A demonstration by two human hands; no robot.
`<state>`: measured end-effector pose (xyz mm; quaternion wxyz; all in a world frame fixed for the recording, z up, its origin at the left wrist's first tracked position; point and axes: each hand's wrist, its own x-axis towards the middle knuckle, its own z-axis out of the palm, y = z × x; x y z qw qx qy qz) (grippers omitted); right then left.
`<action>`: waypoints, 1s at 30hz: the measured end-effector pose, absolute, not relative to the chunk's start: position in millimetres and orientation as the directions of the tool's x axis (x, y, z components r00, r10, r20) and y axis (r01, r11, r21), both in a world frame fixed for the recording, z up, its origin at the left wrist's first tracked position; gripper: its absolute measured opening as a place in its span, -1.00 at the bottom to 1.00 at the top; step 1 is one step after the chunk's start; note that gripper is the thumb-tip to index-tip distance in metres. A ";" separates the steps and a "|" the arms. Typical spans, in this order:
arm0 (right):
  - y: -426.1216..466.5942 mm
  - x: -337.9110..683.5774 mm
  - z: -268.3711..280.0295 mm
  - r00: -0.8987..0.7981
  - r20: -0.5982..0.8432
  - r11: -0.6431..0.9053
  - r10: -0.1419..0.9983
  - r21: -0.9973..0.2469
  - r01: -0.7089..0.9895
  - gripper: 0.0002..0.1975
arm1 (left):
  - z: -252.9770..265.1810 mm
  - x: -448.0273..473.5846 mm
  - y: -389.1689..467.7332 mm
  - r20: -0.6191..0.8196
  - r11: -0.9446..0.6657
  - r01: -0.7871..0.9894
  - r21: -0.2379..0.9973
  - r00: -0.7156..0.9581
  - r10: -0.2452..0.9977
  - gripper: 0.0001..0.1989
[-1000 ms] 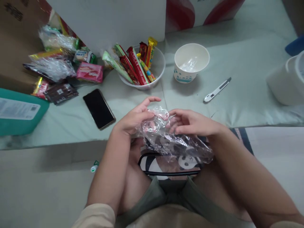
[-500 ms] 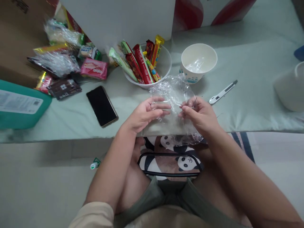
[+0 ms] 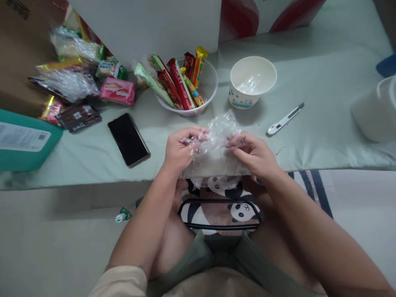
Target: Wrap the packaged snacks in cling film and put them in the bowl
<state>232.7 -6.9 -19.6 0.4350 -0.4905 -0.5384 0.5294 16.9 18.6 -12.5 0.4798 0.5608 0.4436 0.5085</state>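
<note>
Left hand [image 3: 179,152]: pinches clear crinkled plastic film [image 3: 221,127], perhaps steadying it.
Right hand [image 3: 256,154]: grip I cannot tell.
Film: before white round paper bowl [image 3: 244,100].

Your left hand [image 3: 180,152] grips crumpled clear plastic [image 3: 220,130] over the counter [image 3: 328,99], your right hand [image 3: 256,152] touching its other side; beyond sit a bowl [image 3: 209,82] of wrapped snacks [image 3: 181,84] and a paper cup [image 3: 244,100].
</note>
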 end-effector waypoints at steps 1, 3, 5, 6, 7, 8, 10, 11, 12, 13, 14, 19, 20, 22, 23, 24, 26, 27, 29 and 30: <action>-6.5 232.7 -19.9 -0.133 -0.034 -0.020 0.990 -0.994 0.105 -0.86 | -11.8 16.5 18.2 0.134 -0.133 -0.018 0.991 0.102 0.986 -0.87; -5.1 233.1 -20.9 -0.102 -0.011 0.002 0.995 -0.993 0.119 -0.83 | -10.6 15.4 17.3 0.112 -0.095 -0.100 0.990 0.179 0.978 -0.86; -3.8 233.5 -22.2 -0.065 -0.010 -0.004 0.998 -0.995 0.098 -0.83 | -8.8 13.9 16.4 0.082 -0.041 -0.168 0.985 0.245 0.966 -0.86; -3.5 233.5 -23.0 -0.049 -0.016 -0.011 0.999 -0.996 0.094 -0.83 | -7.6 13.1 16.0 0.065 -0.014 -0.190 0.982 0.260 0.963 -0.83; -3.3 233.4 -23.8 -0.035 -0.024 -0.021 0.999 -0.996 0.090 -0.83 | -6.3 12.4 15.6 0.044 0.011 -0.206 0.978 0.259 0.965 -0.79; -3.2 233.0 -24.6 -0.028 -0.034 -0.031 0.999 -0.996 0.083 -0.84 | -4.9 11.6 15.4 0.024 0.032 -0.219 0.975 0.249 0.968 -0.76; -3.3 231.3 -25.8 -0.017 -0.058 -0.057 0.998 -0.997 0.061 -0.85 | -2.4 10.1 15.2 0.010 0.052 -0.240 0.969 0.249 0.968 -0.74; -3.2 230.1 -26.3 -0.002 -0.069 -0.068 0.998 -0.997 0.041 -0.84 | -1.6 9.2 15.0 0.015 0.052 -0.246 0.968 0.263 0.965 -0.74; -2.9 228.8 -26.5 0.019 -0.079 -0.080 0.997 -0.997 0.021 -0.83 | -1.1 8.2 14.8 0.026 0.047 -0.247 0.968 0.284 0.959 -0.75; -2.5 227.4 -26.5 0.048 -0.090 -0.090 0.995 -0.996 0.000 -0.83 | -1.0 7.2 14.5 0.043 0.036 -0.246 0.969 0.310 0.950 -0.76; -1.9 226.0 -26.3 0.078 -0.102 -0.101 0.992 -0.995 -0.017 -0.83 | -1.2 6.0 14.1 0.063 0.023 -0.246 0.969 0.336 0.940 -0.77; 1.1 223.7 -24.7 0.131 -0.132 -0.135 0.983 -0.991 0.013 -0.85 | -4.0 3.5 13.3 0.077 0.025 -0.270 0.963 0.363 0.929 -0.75; 1.4 224.3 -25.4 0.126 -0.133 -0.138 0.983 -0.990 0.033 -0.85 | -4.5 4.0 13.9 0.061 0.037 -0.272 0.962 0.342 0.938 -0.78; 1.5 225.7 -28.5 0.124 -0.151 -0.155 0.981 -0.988 0.020 -0.81 | -5.7 5.6 15.7 0.028 0.054 -0.268 0.962 0.294 0.955 -0.83; 1.4 226.3 -30.7 0.127 -0.173 -0.172 0.977 -0.985 -0.016 -0.78 | -6.1 6.3 16.6 0.017 0.058 -0.260 0.964 0.278 0.960 -0.78; 1.3 226.7 -33.0 0.128 -0.195 -0.189 0.972 -0.980 -0.059 -0.75 | -6.4 6.9 17.3 0.016 0.053 -0.243 0.969 0.272 0.962 -0.71; 0.7 226.7 -36.6 0.105 -0.225 -0.213 0.969 -0.971 -0.112 -0.71 | -6.3 7.9 17.5 0.053 0.000 -0.171 0.985 0.305 0.951 -0.61; 0.3 226.5 -37.3 0.090 -0.229 -0.219 0.969 -0.970 -0.108 -0.71 | -5.9 8.4 16.8 0.084 -0.043 -0.126 0.991 0.341 0.936 -0.59; -0.6 226.6 -35.7 0.048 -0.228 -0.225 0.973 -0.973 -0.057 -0.75 | -5.0 9.9 14.7 0.139 -0.130 -0.049 0.990 0.411 0.901 -0.65; -0.9 227.6 -33.4 0.024 -0.219 -0.218 0.975 -0.975 -0.033 -0.78 | -4.9 10.9 13.6 0.161 -0.164 -0.030 0.986 0.425 0.891 -0.72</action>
